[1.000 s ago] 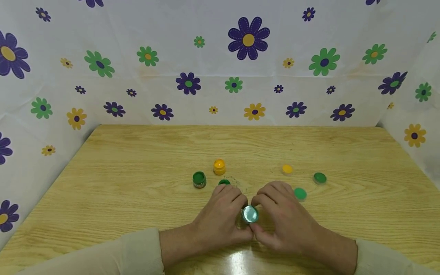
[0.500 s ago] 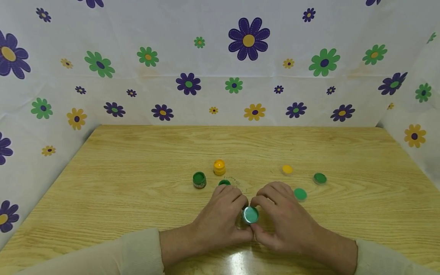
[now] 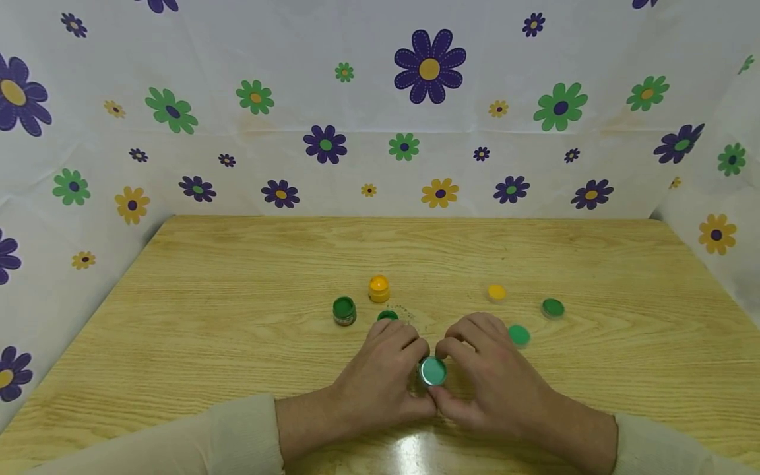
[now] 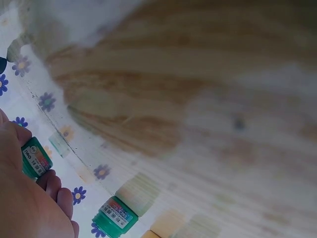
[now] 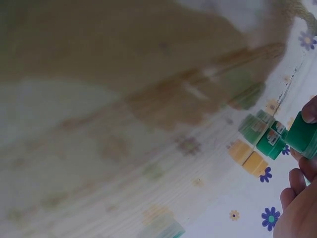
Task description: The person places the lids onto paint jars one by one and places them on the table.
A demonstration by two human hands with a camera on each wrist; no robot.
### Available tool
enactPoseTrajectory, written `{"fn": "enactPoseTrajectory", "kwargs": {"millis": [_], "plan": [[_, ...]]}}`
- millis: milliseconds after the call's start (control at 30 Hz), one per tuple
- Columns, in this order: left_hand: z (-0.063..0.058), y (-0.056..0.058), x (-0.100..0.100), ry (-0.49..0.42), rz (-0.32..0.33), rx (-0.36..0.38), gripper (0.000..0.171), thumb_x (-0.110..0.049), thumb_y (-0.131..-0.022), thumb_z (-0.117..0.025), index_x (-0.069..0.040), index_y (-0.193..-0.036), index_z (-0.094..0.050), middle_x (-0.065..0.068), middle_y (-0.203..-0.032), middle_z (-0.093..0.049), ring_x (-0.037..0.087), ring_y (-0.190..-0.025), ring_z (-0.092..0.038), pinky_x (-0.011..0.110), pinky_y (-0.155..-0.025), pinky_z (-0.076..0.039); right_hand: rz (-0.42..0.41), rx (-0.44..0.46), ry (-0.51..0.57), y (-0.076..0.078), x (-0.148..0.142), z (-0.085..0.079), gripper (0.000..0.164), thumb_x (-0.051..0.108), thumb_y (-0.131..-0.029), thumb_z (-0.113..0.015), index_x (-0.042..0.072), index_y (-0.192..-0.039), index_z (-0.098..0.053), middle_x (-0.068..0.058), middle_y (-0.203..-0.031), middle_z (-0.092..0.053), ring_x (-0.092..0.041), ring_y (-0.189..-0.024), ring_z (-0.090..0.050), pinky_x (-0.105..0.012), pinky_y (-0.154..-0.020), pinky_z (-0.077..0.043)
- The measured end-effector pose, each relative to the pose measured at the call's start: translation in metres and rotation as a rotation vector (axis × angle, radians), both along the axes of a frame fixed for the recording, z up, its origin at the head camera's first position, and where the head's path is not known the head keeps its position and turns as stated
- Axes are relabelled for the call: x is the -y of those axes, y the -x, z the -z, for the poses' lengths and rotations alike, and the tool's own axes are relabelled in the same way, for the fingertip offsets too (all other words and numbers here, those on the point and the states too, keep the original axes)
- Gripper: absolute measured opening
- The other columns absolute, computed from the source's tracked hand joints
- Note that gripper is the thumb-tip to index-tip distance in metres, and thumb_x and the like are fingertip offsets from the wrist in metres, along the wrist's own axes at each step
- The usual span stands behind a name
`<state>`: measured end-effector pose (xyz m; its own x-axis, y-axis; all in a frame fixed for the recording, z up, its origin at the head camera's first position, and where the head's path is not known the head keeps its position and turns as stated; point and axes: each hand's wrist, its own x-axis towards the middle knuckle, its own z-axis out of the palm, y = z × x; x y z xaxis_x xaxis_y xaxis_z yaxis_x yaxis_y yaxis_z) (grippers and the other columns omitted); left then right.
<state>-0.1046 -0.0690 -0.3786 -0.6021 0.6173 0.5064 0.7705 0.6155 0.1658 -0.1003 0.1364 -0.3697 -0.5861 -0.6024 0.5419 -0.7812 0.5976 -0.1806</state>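
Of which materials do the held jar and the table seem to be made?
The jar: likely plastic or glass, smooth, since its rim shines; I cannot tell which. The table: wood or printed laminate, slightly glossy, with grain and bright reflection.

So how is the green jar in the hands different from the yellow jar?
The held jar is bluish green; the yellow jar is yellow-orange. The left hand and right hand grip the held jar, while the yellow jar stands on the table, untouched. The held jar is nearer; the yellow jar is farther back. Both have round tops.
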Motion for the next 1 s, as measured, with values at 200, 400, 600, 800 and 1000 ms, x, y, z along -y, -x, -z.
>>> {"fn": "enactPoseTrajectory", "kwargs": {"millis": [200,400,600,800,1000], "plan": [[-0.0002,0.0002,0.0003,0.007,-0.003,0.001,0.031,-0.038,-0.067,-0.08,-0.017,-0.079,-0.061,-0.009,-0.077,-0.049,0.009,-0.078,-0.047,0.026,-0.08,-0.036,-0.006,-0.02,0.01,0.0009,0.0001,0.0009,0.026,0.037,-0.078,-0.073,0.017,-0.093,-0.064,0.006,-0.094,-0.056,-0.014,-0.094,-0.05,-0.041,-0.09,-0.043],[0.0004,0.0003,-0.0002,0.004,-0.002,-0.011,0.032,-0.037,-0.066,-0.08,-0.015,-0.08,-0.061,-0.009,-0.076,-0.05,0.008,-0.077,-0.047,0.026,-0.08,-0.037,-0.04,0.006,-0.004,0.0008,-0.0013,-0.0007,0.035,0.03,-0.072,-0.072,0.017,-0.104,-0.066,0.008,-0.099,-0.058,-0.014,-0.099,-0.05,-0.042,-0.093,-0.042],[0.0012,0.0008,-0.0012,-0.015,0.022,-0.024,0.026,-0.033,-0.066,-0.078,-0.016,-0.077,-0.061,-0.01,-0.074,-0.048,0.008,-0.074,-0.045,0.025,-0.079,-0.036,-0.054,0.009,-0.007,0.0007,-0.0013,-0.0003,0.032,0.028,-0.071,-0.072,0.017,-0.101,-0.067,0.008,-0.099,-0.056,-0.013,-0.098,-0.048,-0.04,-0.094,-0.042],[0.0006,0.0009,-0.0012,-0.016,0.029,-0.014,0.027,-0.033,-0.064,-0.079,-0.016,-0.078,-0.062,-0.01,-0.074,-0.048,0.007,-0.074,-0.044,0.025,-0.079,-0.036,-0.06,-0.012,0.011,0.0014,0.0002,0.0006,0.027,0.03,-0.072,-0.073,0.016,-0.094,-0.064,0.008,-0.095,-0.056,-0.013,-0.095,-0.049,-0.04,-0.093,-0.042],[0.0001,0.0006,-0.0008,0.011,0.023,0.003,0.03,-0.037,-0.065,-0.08,-0.017,-0.076,-0.06,-0.011,-0.072,-0.046,0.007,-0.073,-0.042,0.024,-0.078,-0.036,-0.06,-0.013,0.018,0.0015,0.0004,0.0006,0.025,0.031,-0.073,-0.073,0.017,-0.091,-0.063,0.009,-0.093,-0.056,-0.013,-0.094,-0.048,-0.039,-0.092,-0.042]]}}
